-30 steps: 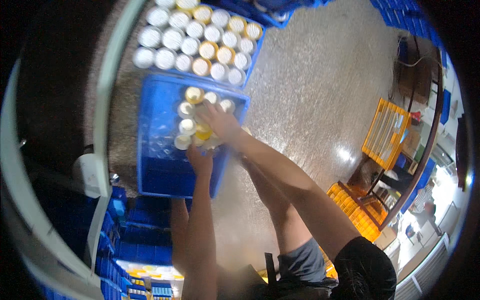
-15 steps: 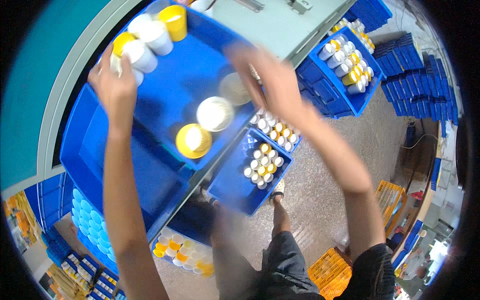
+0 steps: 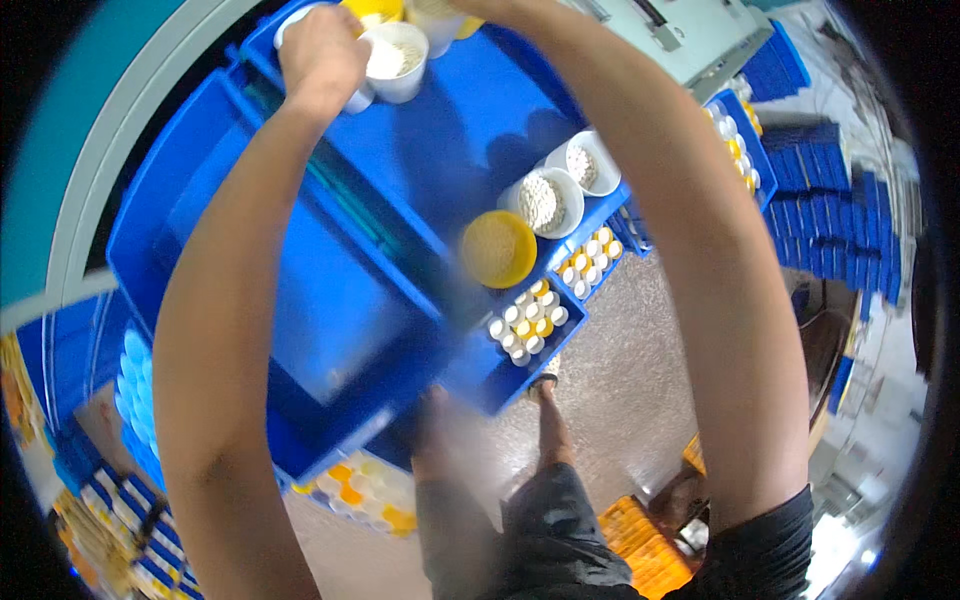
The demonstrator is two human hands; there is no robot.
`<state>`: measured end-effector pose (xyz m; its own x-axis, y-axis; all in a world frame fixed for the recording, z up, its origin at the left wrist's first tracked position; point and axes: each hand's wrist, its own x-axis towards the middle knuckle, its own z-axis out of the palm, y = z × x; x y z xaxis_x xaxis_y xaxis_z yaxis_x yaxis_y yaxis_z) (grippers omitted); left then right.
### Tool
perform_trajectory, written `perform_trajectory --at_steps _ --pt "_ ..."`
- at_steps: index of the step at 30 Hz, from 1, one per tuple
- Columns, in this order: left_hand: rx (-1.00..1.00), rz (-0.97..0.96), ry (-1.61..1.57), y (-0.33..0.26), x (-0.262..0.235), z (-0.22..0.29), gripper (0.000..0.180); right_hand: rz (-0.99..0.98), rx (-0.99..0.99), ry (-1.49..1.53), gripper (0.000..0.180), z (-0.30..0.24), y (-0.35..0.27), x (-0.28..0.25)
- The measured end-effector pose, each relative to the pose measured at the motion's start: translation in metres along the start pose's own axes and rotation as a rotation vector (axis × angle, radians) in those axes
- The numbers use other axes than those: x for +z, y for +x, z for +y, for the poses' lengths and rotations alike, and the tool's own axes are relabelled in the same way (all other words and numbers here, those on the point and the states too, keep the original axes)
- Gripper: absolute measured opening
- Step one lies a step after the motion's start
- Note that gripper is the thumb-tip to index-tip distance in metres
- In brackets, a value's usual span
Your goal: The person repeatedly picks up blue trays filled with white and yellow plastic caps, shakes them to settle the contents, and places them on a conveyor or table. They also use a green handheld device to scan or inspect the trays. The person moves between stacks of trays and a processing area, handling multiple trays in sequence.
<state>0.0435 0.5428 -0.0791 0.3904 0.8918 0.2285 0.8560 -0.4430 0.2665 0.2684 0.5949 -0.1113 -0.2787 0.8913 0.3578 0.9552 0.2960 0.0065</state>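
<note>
A broad blue tray fills the middle of the workspace, one end near a pale counter, with a deep blue bin alongside it; lower down, a blue crate sits on the floor. Over the tray, the left hand is bent in narrow against a white cup, its fingers hidden, so I can't tell whether it grips. The right hand lies mostly past the upper edge of my view; wide or closed, I can't say. I'd judge the work partway: a cluster of small cups already stands in the floor crate, while more remain in the tray, some at its far end, and three by its near edge, a yellow cup and two white ones, with whitish pellets inside the white pair.
</note>
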Motion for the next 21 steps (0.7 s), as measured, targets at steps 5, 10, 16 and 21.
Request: perform_trajectory --at_steps 5,10,16,21 --pt "0.053 0.319 -0.333 -0.057 -0.062 0.060 0.020 0.092 -0.055 0.254 0.020 0.001 -0.085 -0.135" --pt "0.144 0.173 -0.440 -0.181 -0.170 0.119 0.024 0.059 0.010 0.246 0.018 -0.016 -0.221 -0.297" --pt "-0.372 -0.295 -0.755 -0.339 -0.189 0.197 0.040 -0.317 0.085 0.402 0.028 -0.036 -0.393 -0.348" --pt "-0.862 -0.476 -0.700 -0.477 -0.020 0.196 0.026 -0.883 0.234 0.561 0.022 -0.057 -0.535 -0.176"
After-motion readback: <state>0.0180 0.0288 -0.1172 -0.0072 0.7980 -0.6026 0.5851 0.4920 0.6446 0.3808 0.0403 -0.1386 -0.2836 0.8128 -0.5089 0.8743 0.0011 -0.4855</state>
